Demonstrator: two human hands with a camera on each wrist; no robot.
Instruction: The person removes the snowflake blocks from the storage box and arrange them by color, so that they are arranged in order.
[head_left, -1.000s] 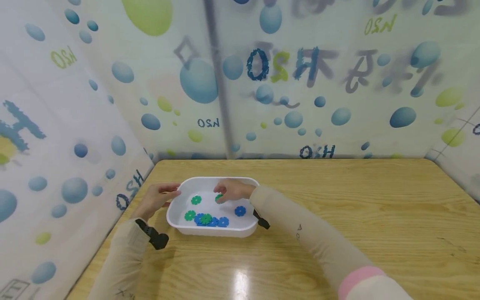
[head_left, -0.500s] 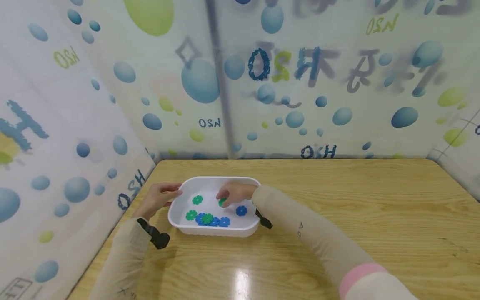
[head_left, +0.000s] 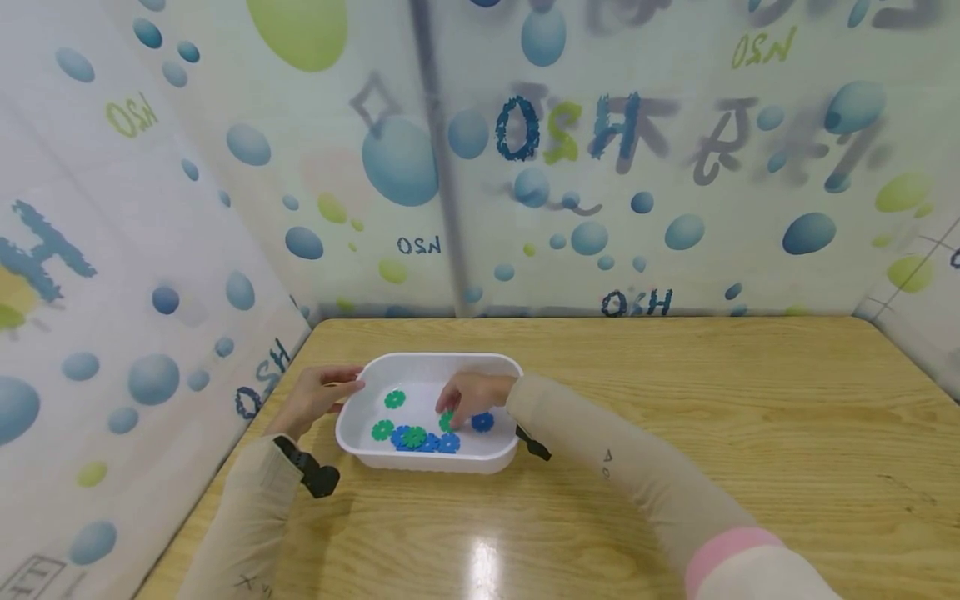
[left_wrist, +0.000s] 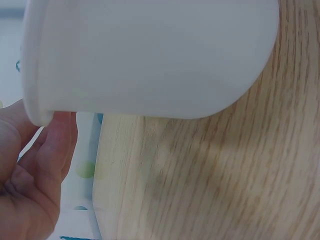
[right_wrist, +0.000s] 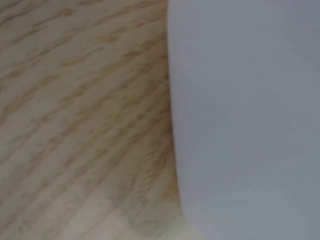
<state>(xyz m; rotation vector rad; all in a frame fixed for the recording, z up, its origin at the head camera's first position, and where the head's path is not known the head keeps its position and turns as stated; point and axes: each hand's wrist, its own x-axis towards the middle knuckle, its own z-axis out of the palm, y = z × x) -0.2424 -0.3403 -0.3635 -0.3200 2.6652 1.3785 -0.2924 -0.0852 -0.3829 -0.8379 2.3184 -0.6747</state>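
Observation:
A white plastic tub [head_left: 427,463] stands on the wooden table, with flower-shaped plastic discs lying in it. My left hand [head_left: 309,398] holds the tub's left rim, thumb at the top and fingers under the lip, as the left wrist view shows from close by. Inside the tub, my right hand [head_left: 474,395] pinches a green flower-shaped disc [head_left: 446,422], partly covered by the fingers. Just right of it lies a blue disc [head_left: 482,422]. Other green discs [head_left: 394,399] are at the left. The right wrist view shows only the tub's outer wall [right_wrist: 245,120] and tabletop.
Several blue discs [head_left: 448,442] overlap near the tub's front wall, with a green one [head_left: 414,437] on top. The wooden table [head_left: 675,400] stretches to the right. Patterned sheets [head_left: 585,233] stand behind the table and at its left.
My right hand has moved toward the tub's front, bringing the pinched green disc nearer the blue ones. The left hand has stayed on the rim.

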